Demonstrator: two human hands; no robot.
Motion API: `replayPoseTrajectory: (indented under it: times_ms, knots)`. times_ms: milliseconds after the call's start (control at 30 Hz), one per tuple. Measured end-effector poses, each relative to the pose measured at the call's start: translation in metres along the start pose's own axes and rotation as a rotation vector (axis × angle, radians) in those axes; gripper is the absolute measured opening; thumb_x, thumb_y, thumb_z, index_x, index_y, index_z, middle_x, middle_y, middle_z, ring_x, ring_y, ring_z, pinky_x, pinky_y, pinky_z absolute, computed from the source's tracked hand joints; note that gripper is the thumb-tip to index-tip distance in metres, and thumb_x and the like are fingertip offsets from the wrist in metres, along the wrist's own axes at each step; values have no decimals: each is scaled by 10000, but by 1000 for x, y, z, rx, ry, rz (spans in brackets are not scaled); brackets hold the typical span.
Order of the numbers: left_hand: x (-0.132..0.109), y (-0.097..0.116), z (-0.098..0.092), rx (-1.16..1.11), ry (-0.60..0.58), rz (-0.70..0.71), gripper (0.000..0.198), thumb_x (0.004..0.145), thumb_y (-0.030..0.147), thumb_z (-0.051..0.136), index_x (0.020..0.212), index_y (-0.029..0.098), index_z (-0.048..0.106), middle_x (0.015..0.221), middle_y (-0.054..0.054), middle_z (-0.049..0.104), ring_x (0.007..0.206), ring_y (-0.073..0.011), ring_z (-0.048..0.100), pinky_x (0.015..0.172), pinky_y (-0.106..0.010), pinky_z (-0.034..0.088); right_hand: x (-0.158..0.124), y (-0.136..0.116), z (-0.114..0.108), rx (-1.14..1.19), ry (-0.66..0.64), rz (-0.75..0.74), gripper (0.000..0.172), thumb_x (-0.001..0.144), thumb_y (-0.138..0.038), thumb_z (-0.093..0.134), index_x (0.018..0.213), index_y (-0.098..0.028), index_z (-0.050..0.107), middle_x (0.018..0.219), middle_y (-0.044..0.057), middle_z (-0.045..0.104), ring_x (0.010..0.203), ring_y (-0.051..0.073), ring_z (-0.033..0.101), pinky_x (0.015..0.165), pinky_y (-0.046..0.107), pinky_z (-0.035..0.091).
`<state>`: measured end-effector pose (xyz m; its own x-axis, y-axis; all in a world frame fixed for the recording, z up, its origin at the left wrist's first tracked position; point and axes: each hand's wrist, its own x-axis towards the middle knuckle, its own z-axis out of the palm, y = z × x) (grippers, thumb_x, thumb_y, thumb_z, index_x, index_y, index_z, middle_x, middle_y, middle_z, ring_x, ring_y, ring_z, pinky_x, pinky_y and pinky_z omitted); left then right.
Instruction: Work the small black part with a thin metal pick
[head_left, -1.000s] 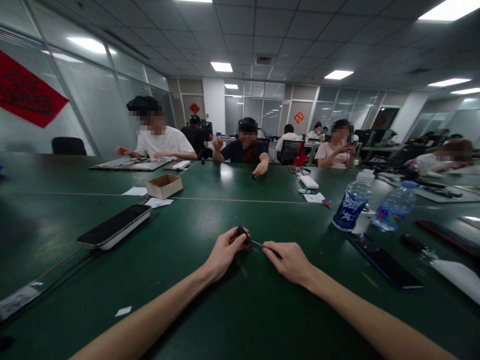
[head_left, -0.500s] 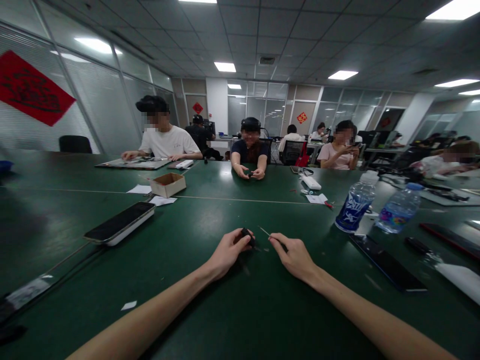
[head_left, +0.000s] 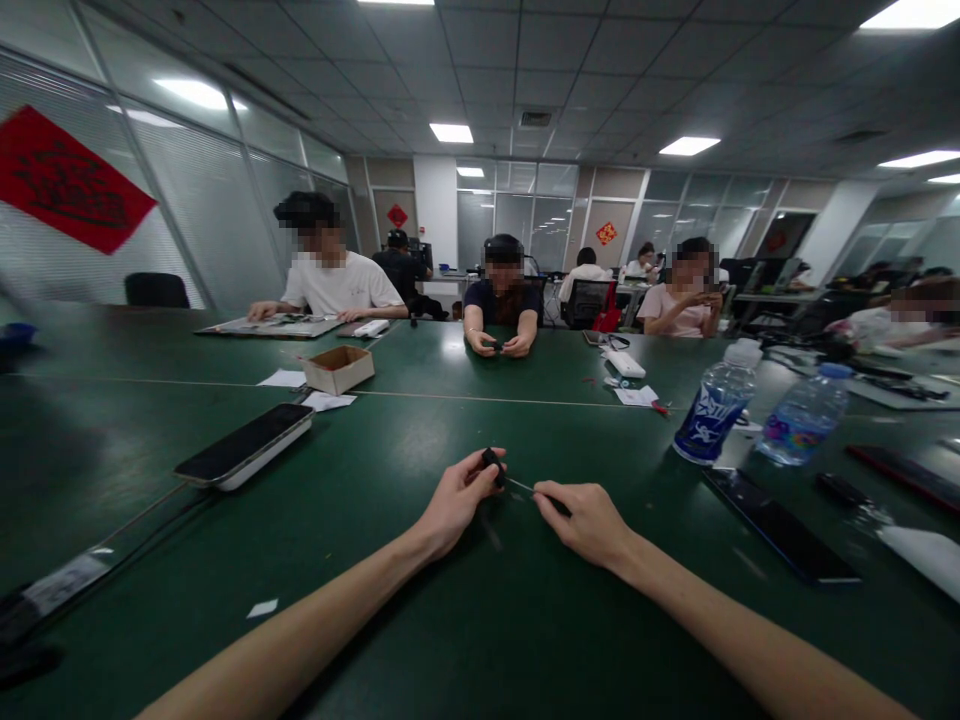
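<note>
My left hand (head_left: 459, 500) is closed round a small black object (head_left: 493, 467), held just over the green table (head_left: 420, 630). Its exact kind is too small to make out. Between thumb and forefinger, my right hand (head_left: 581, 515) pinches a thin metal rod (head_left: 520, 485), and dark material shows under the fingers. The rod points left, and its far end meets or lies very close to the black object; whether it enters it I cannot tell.
A phone on a white block (head_left: 247, 448) and an open cardboard box (head_left: 339, 370) stand left. On the right are two water bottles (head_left: 716, 405) and a dark phone (head_left: 780, 525). A person (head_left: 501, 300) sits opposite, both hands on a small dark thing. Paper scraps lie about.
My right hand has turned the rod from pointing up and left to nearly level, bringing its end to the black object. My left hand has stayed almost still.
</note>
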<state>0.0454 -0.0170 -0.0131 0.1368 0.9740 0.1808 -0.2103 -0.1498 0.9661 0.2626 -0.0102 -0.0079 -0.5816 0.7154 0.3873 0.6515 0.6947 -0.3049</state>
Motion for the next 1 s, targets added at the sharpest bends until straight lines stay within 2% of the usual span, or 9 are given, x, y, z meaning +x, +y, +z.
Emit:
replayPoseTrajectory:
  times_ms: [267,533,733,800,1000]
  knots:
    - [-1,2,0,34,-15,10,386,821,398,589,1142,185,577,1036,-75,612,966,-207,573,885,-341,459,-1,-1,-2,2,-17,-5,274,967,-334,381,1070,-220,608,810,23,662,650,138,605,630,243,443]
    - [-1,1,-3,-102,-56,-29,286,827,348,599,1036,154,597,1038,-87,604,987,-213,569,927,-383,452,-3,-1,-5,77,-38,-26,255,976,-336,373,1076,-217,575,834,20,641,671,140,593,626,240,438]
    - [-4,5,0,-46,-205,-65,267,830,334,605,1006,134,613,1031,-105,603,987,-225,569,890,-358,471,0,-2,-5,125,117,55,264,989,-326,335,1076,-198,549,824,18,628,638,127,581,608,232,425]
    - [-3,3,-1,-76,-157,-75,272,841,348,589,1017,142,607,1036,-102,596,983,-219,568,881,-352,478,1,-3,-5,111,112,47,269,988,-334,337,1063,-195,555,815,20,631,641,128,586,615,231,429]
    - [2,-2,-4,-208,-28,-94,300,853,365,572,1076,166,585,1055,-105,564,983,-209,549,838,-344,501,-1,-4,-3,90,-10,-23,250,977,-338,371,1067,-216,570,841,22,641,685,134,599,651,231,445]
